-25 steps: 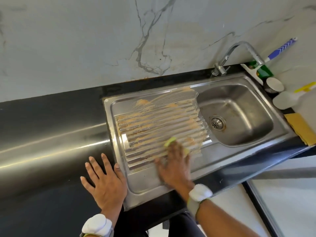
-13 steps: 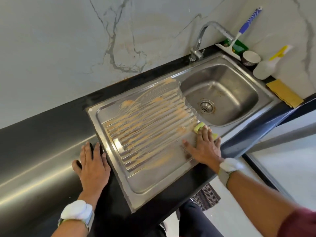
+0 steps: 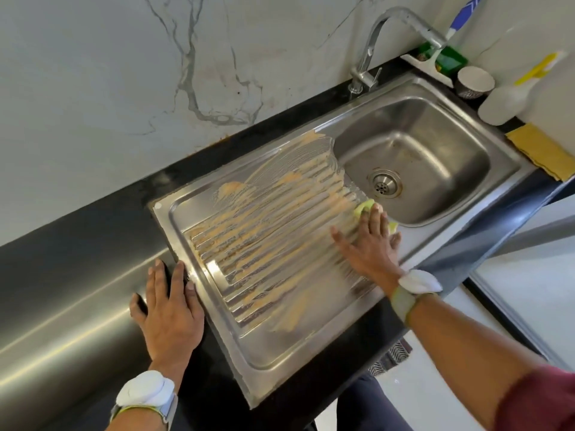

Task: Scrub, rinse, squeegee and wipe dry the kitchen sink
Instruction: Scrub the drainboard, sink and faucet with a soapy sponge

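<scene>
- We see our right hand (image 3: 370, 244) lying flat, fingers straight and spread, pressing a yellow-green sponge (image 3: 364, 207) onto the right end of the ribbed drainboard (image 3: 249, 259); only the sponge's edges show past our fingertips and beside the little finger
- The sponge sits just beside the rim of the basin (image 3: 417, 157), near the round metal drain (image 3: 385, 183)
- Our left hand (image 3: 168, 312) rests palm down, fingers straight, on the glossy black countertop (image 3: 77, 290), its fingertips just beside the left edge of the stainless steel sink (image 3: 280, 362); it holds nothing
- Orange-tan streaks of scrubbing paste (image 3: 267, 209) run along the drainboard ridges
- Behind the basin stands a curved chrome tap (image 3: 373, 42)
- At the far right corner we find a white squeegee with a blue-and-white handle (image 3: 435, 62), a green sponge (image 3: 448, 59) behind it, a small patterned cup (image 3: 475, 81), a white bottle with a yellow nozzle (image 3: 510, 101) and a folded yellow cloth (image 3: 541, 150)
- White bands circle both our wrists
</scene>
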A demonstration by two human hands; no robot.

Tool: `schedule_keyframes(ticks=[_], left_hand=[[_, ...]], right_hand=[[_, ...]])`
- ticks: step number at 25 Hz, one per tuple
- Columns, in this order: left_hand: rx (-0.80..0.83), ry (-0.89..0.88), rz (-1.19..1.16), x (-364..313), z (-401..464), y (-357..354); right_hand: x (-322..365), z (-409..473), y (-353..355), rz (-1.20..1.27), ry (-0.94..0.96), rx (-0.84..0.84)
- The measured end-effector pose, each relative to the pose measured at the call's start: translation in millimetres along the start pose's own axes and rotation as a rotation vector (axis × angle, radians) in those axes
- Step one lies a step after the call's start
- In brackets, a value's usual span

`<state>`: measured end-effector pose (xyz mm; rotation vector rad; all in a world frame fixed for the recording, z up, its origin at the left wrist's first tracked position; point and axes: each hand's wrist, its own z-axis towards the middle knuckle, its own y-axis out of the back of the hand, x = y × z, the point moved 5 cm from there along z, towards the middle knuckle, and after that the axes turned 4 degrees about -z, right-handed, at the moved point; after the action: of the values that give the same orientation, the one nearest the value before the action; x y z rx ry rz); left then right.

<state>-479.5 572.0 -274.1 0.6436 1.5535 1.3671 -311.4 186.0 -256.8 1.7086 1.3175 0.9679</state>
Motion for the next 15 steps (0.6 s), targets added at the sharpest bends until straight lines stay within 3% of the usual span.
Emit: schedule_keyframes(ticks=[2, 5, 7, 9, 11, 13, 15], left_hand=[[0.01, -0.004, 0.002, 0.4, 0.7, 0.1], [0.008, 0.008, -0.009, 1.2, 2.0, -0.2], [-0.004, 0.004, -0.004, 0.7, 0.0, 0.8], [-0.006, -0.009, 0.004, 0.9, 2.2, 0.5], [0.005, 0.003, 0.019, 1.3, 4.7, -1.0], [0.019, 0.009, 0.033, 1.4, 2.6, -3.8], [0.018, 0.004, 0.036, 2.8, 1.6, -4.1]], right_hand=[[60.0, -25.8, -23.0, 0.025, 0.06, 0.021], [138.0, -133.3, -84.4, -0.158, 0.654, 0.156], [123.8, -147.6, -88.1, -0.304, 0.892, 0.181], [97.3, -100.9, -67.7, -0.364, 0.844, 0.096], [91.6, -47.7, -42.8, -0.344, 0.661, 0.036], [117.7, -19.3, -38.8, -0.294, 0.518, 0.011], [160.8, -30.1, -51.3, -0.246, 0.502, 0.004]])
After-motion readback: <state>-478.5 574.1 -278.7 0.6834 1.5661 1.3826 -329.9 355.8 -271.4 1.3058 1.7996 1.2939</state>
